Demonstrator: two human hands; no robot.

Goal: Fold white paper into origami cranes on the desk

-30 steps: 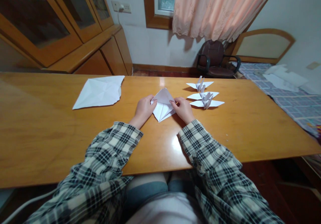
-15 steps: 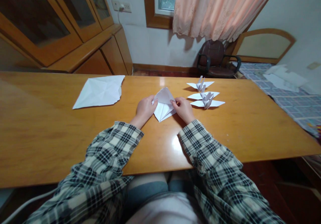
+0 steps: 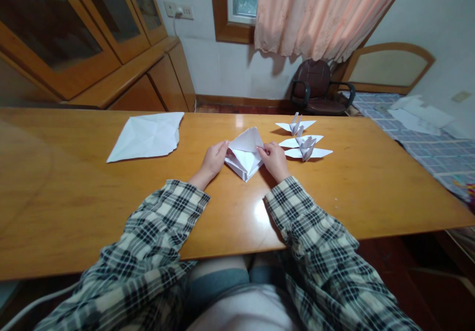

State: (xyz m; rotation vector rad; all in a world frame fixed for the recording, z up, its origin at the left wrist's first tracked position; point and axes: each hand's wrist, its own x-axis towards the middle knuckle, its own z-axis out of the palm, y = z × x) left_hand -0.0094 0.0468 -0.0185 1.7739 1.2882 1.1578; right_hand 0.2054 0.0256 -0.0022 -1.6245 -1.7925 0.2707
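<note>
A half-folded white paper (image 3: pixel 245 154) rests on the wooden table (image 3: pixel 74 197) in front of me. My left hand (image 3: pixel 212 160) pinches its left corner and my right hand (image 3: pixel 275 160) pinches its right corner. The top flap of the paper stands lifted and opened, its point toward the far side. Both hands are closed on the paper, with plaid sleeves behind them.
Three finished white paper cranes (image 3: pixel 301 138) sit just right of my right hand. A creased, unfolded white sheet (image 3: pixel 146 136) lies at the left. Beyond the table are wooden cabinets (image 3: pixel 92 39), an office chair (image 3: pixel 319 86) and a bed (image 3: pixel 426 133).
The top flap of the paper has been pulled up and opened wider, and the folded piece has shifted a little toward me. The hands stayed at its two side corners.
</note>
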